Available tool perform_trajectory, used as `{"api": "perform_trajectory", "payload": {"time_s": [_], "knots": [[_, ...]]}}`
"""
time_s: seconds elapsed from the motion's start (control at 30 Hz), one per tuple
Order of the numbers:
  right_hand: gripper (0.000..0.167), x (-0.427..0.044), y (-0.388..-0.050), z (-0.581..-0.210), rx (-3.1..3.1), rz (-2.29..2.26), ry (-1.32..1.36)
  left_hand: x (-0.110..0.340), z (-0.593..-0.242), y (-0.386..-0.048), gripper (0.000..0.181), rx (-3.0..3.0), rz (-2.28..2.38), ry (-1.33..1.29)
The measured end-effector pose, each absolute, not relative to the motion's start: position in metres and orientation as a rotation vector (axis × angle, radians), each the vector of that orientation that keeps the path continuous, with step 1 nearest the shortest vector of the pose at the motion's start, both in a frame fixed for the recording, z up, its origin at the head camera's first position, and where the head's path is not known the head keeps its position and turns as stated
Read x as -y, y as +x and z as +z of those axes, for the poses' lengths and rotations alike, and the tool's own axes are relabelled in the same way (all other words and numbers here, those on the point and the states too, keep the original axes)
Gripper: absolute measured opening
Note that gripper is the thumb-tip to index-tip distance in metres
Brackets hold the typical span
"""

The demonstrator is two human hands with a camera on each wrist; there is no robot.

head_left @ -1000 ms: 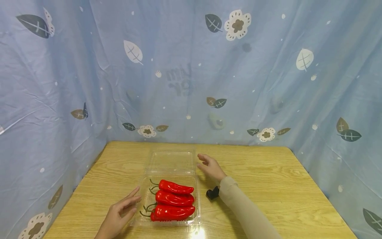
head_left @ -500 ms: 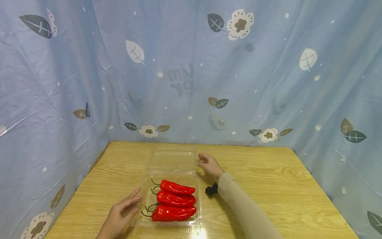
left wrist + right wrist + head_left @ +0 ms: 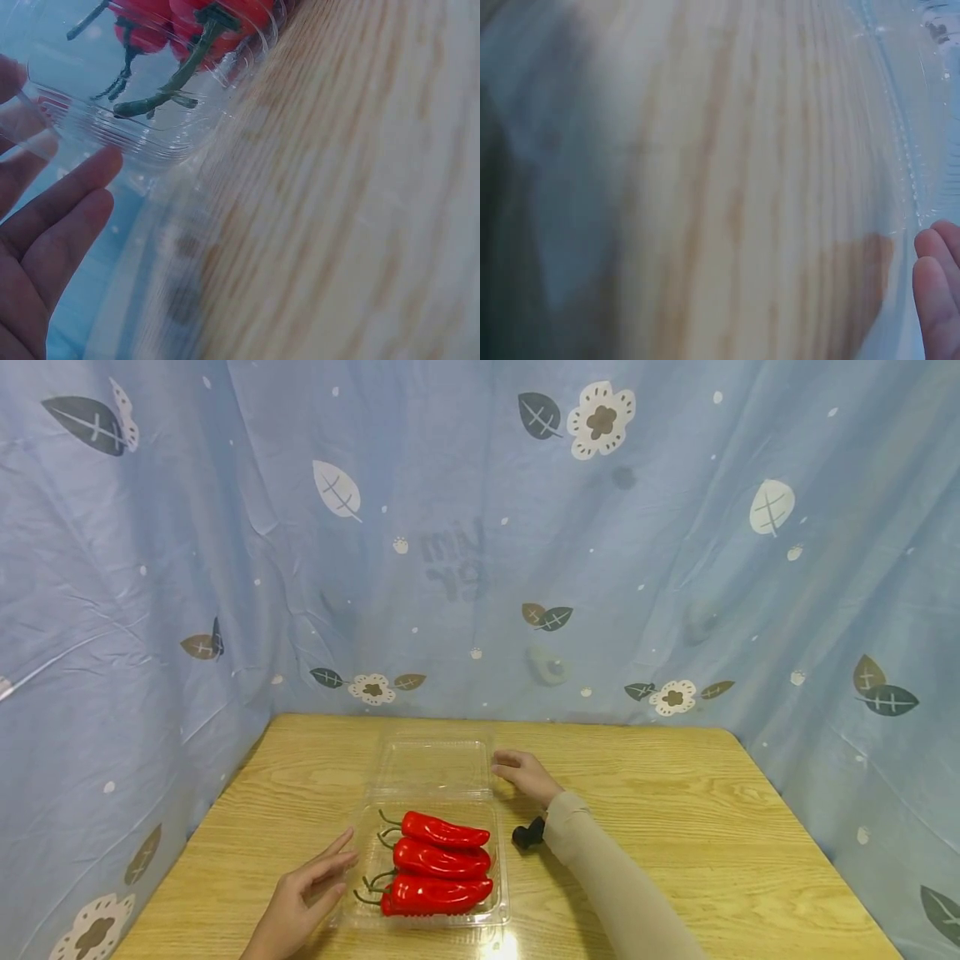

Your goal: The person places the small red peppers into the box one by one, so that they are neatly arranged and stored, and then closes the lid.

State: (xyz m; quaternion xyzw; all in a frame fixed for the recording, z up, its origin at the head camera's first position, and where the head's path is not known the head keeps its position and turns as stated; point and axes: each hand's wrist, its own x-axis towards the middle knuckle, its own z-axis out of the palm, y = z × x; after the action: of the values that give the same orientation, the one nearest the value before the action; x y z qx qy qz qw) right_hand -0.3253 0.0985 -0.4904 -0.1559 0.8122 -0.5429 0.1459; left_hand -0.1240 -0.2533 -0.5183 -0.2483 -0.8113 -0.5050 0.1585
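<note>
A clear plastic clamshell box (image 3: 498, 860) lies on the table, its lid (image 3: 435, 767) folded back flat behind it. Several glossy red chili peppers (image 3: 442, 862) with green stems lie in the base, stems to the left. My left hand (image 3: 302, 893) is at the left side of the base with relaxed fingers; in the left wrist view its fingers (image 3: 79, 176) are spread by the ribbed plastic edge. At the lid's right edge is my right hand (image 3: 528, 778), fingers slightly bent. The right wrist view shows its fingertips (image 3: 934, 281) at the plastic rim; contact is hard to judge.
A small black object (image 3: 528, 833) sits beside the right sleeve cuff. The wooden table (image 3: 675, 835) extends to both sides of the box. A blue curtain (image 3: 450, 610) with leaf and flower prints hangs around its back and sides.
My right hand has shifted slightly left and down, closer to the lid's edge. The left hand, the box and the peppers have stayed in place.
</note>
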Motion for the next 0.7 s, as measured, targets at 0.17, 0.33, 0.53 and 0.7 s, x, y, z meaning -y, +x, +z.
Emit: {"api": "perform_trajectory", "payload": {"time_s": [0.17,0.33,0.53,0.7], "knots": [[0.05,-0.0988,-0.3265,-0.4934,-2.306,-1.618,-0.457,0.2529,-0.5176,-0.1239,0.032,2.317,-1.448,-0.723],[0.052,-0.0988,-0.3254,-0.4955,-2.268,-1.712,-0.462,0.2514,-0.5149,-0.122,0.032,2.343,-1.507,-0.671],[0.052,-0.0995,-0.322,-0.491,-2.257,-1.761,-0.475,0.2512,-0.5145,-0.1227,0.032,2.339,-1.511,-0.689],[0.049,-0.0989,-0.3217,-0.4869,-2.295,-1.789,-0.502,0.2521,-0.5162,-0.1237,0.032,2.3,-1.475,-0.74]]}}
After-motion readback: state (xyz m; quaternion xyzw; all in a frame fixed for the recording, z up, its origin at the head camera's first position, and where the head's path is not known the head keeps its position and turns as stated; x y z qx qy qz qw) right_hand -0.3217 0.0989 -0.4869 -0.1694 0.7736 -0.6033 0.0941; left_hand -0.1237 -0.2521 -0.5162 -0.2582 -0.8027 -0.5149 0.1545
